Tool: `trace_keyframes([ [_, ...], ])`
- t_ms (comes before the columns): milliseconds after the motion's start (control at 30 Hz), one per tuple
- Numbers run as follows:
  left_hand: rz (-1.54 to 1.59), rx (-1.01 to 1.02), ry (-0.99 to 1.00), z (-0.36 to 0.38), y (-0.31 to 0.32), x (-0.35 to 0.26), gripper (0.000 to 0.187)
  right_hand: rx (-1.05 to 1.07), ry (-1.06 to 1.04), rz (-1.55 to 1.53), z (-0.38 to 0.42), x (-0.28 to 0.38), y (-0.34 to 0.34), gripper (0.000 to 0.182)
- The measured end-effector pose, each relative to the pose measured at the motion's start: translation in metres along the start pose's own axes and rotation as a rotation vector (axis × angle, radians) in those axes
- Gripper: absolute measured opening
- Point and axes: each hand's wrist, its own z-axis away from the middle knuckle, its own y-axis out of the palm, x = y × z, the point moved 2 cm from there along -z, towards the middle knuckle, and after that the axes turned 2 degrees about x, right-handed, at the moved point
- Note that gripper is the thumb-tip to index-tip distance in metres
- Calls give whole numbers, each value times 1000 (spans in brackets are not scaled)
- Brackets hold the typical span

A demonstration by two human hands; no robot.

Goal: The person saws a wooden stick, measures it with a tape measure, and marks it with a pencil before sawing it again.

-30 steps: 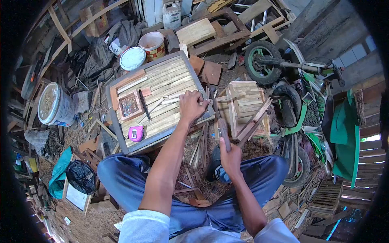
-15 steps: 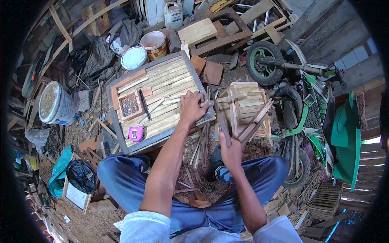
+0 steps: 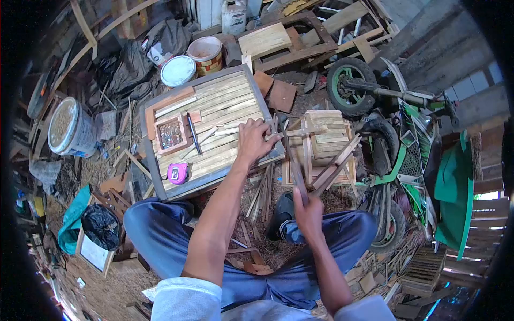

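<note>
Right grip [image 3: 309, 211] nearer the body, clenched on near end of long tool [image 3: 297, 174]; left grip [image 3: 253, 141] holding stick [image 3: 229, 131]

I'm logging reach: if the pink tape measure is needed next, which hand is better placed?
Probably the left hand: nearer the tape measure, on the same slatted board, though apparently steadying a thin strip. The right hand is farther off, gripping a long dark tool.

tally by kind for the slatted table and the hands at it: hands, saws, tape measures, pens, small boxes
Hands: 2, left hand and right hand
Saw: 1
Tape measure: 1
Pen: 1
Small box: 1
Total: 6
</note>
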Motion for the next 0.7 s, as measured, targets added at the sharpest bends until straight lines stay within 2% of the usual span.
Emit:
trace_keyframes([
  [67, -2, 25, -5, 0, -3, -2, 35, -50, -131, -120, -43, 12, 18, 54],
  [167, 3, -12, 27, 2, 0, 1, 35, -29, -124, -117, -58, 30, 15, 55],
  [267, 20, -46, 42, 2, 2, 3, 35, 8, -34, -21, -10, 1, 2, 51],
  [367, 49, 29, -26, 1, -3, -1, 34, 19, 85, -52, 44, -11, -19, 46],
  [467, 12, -8, -8, 3, 1, 3, 36, 25, 77, 18, 40, -7, -14, 45],
  [600, -1, 7, 19, -1, 1, 2, 36, -88, -139, -147, -48, 22, 20, 55],
  [700, -28, -6, 38, 0, -1, 1, 35, -42, -159, -58, -66, 32, 23, 55],
])
